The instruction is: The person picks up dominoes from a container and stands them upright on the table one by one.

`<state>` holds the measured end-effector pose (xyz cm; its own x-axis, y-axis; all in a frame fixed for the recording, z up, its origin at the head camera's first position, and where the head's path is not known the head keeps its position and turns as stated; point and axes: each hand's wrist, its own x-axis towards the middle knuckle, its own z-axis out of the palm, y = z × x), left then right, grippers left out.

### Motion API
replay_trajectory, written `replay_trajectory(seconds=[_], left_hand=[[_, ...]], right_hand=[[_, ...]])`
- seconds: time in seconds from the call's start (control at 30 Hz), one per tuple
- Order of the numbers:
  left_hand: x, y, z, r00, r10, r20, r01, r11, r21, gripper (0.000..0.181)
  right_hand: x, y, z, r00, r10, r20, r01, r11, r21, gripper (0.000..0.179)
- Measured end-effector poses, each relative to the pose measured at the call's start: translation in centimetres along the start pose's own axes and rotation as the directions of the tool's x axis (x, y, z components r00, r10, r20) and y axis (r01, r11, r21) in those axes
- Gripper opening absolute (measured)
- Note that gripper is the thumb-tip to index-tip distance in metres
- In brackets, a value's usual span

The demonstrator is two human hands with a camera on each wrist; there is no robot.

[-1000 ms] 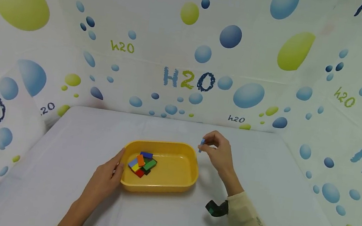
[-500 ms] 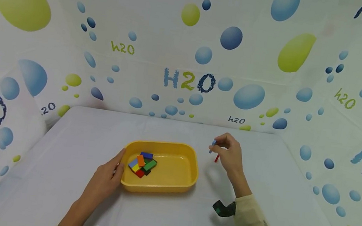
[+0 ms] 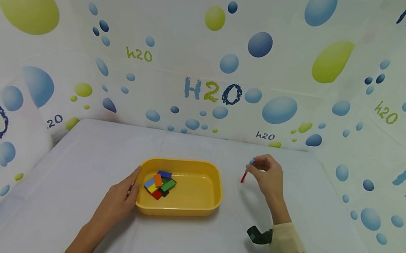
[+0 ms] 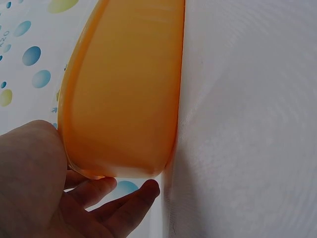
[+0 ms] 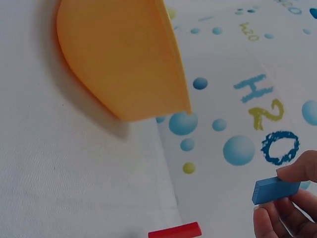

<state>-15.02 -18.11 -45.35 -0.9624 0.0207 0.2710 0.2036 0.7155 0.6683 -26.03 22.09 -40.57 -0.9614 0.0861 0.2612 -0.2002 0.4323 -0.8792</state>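
Observation:
My right hand pinches a small light blue rectangular block between thumb and fingers, held above the table. A thin red block stands on the table just below it; the right wrist view shows its upper part, apart from the blue one. My left hand rests against the left end of a yellow tray. In the left wrist view its extended fingers touch the tray's end wall. Several coloured blocks lie piled in the tray's left part.
A white cloth covers the table. Behind and at the sides hangs a patterned curtain with blue and green spots. A dark camera mount sticks out from the right wrist, close above the table.
My right hand has moved right, away from the tray, carrying the light blue block, and is now over the red block, which has come into view. The left hand and tray have stayed put.

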Motion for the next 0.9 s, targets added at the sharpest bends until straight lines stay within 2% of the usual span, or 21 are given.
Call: replay_trajectory(seconds=[0.43,0.73,0.9], left_hand=[[0.0,-0.1,0.0,1.0,0.012,-0.009,-0.012,1.0,0.005,0.053],[-0.1,0.0,0.0,1.0,0.007,-0.009,-0.007,1.0,0.014,0.052],[0.0,-0.1,0.0,1.0,0.012,-0.011,-0.012,1.0,0.017,0.052]], right_hand=[[0.6,2.0,-1.0,0.999,0.022,-0.033,-0.021,1.0,0.02,0.024],[0.9,3.9,-1.0,0.998,0.064,-0.01,-0.064,0.997,-0.04,0.026],[1.1,4.8,-1.0,0.999,0.052,-0.004,-0.052,0.996,-0.065,0.026]])
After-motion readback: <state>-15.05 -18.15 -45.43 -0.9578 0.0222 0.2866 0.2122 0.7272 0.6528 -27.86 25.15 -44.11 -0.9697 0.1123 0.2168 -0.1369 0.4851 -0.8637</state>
